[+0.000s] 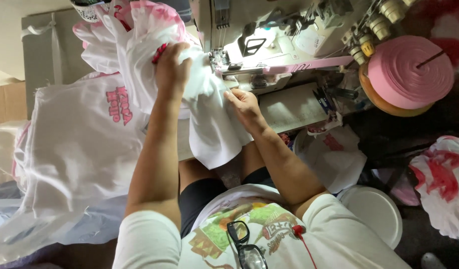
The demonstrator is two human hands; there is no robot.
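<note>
**White garment at the needle, seam partly fed**

White fabric (pixel 209 124), a garment piece, lies under the presser foot of the industrial sewing machine (pixel 224 55), its loose end hanging off the worktop (pixel 289 107) toward the lap. Left hand (pixel 172 67) has its grip clenched on the bunched cloth just left of the needle; right hand (pixel 244 104) presses flat on it, fingers loose, just below. By my judgement most of this piece remains unstitched. Left of the machine, finished-looking white shirts (pixel 85 144) are piled; right of it sits a pink tape roll (pixel 408 72).

A dark floor (pixel 418 224) lies beneath the lamp-lit worktable (pixel 289 107), beside a pale wall (pixel 5 35).
</note>
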